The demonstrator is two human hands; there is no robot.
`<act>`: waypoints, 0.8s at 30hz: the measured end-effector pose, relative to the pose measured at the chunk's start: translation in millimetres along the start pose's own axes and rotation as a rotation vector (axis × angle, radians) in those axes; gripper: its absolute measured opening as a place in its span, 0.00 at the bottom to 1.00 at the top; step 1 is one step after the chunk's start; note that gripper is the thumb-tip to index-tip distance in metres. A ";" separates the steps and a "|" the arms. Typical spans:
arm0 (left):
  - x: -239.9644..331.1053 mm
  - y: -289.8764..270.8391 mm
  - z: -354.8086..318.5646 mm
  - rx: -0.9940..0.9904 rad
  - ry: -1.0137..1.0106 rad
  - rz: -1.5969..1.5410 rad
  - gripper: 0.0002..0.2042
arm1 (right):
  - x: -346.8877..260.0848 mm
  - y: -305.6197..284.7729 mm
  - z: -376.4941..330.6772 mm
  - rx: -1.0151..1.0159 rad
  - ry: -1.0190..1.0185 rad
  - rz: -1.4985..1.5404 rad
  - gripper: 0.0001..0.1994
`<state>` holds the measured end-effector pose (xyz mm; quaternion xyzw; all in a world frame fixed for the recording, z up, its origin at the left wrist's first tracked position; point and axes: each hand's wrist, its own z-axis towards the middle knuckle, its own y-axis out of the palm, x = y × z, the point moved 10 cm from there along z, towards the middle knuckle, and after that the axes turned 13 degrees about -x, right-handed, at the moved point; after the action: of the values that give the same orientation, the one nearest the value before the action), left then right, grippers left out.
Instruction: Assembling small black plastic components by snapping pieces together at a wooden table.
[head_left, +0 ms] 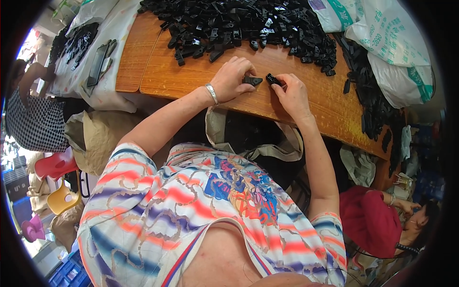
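My left hand, with a silver bracelet at its wrist, is just over the near edge of the wooden table. Its thumb and fingers are closed on a small black clip-like piece whose pointed end faces right. A short gap away, my right hand pinches another small black plastic piece between thumb and fingertips. The two pieces are apart. Beyond both hands lies a large heap of glossy black plastic clips, spread over the far part of the tabletop.
White sacks with green print stand at the right, beside long black strips. More black parts lie on a covered surface at left. An open cloth bag hangs below the table edge. People sit at left and right.
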<state>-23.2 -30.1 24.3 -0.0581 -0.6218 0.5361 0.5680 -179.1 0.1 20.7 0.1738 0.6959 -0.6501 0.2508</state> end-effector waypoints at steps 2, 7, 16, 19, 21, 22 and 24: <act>0.7 -1.8 -1.3 0.044 0.009 0.012 0.15 | -2.8 1.8 -0.7 -0.011 -0.005 -0.001 0.11; 3.4 -0.3 -3.4 0.046 -0.003 0.085 0.11 | -3.2 1.5 -4.3 0.006 -0.027 -0.006 0.12; 23.4 -6.2 -15.3 0.113 0.047 0.132 0.15 | -35.5 -7.4 -16.7 0.069 -0.114 0.127 0.10; 15.3 -10.3 -20.4 0.149 -0.009 0.048 0.18 | -48.9 -2.6 -17.0 0.070 -0.158 0.096 0.11; 9.4 -11.9 -22.7 0.181 -0.039 0.025 0.19 | -53.7 1.5 -16.7 0.064 -0.177 0.084 0.11; 8.2 -9.8 -22.2 0.168 -0.041 0.062 0.18 | -54.9 5.0 -16.4 0.057 -0.184 0.085 0.11; 3.6 -6.6 -20.8 0.157 -0.045 0.099 0.17 | -57.1 11.2 -14.4 0.046 -0.193 0.086 0.11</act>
<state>-5.0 -17.9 26.9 -0.0319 -0.5868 0.6120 0.5292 -128.1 20.3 44.8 0.1458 0.6453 -0.6684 0.3400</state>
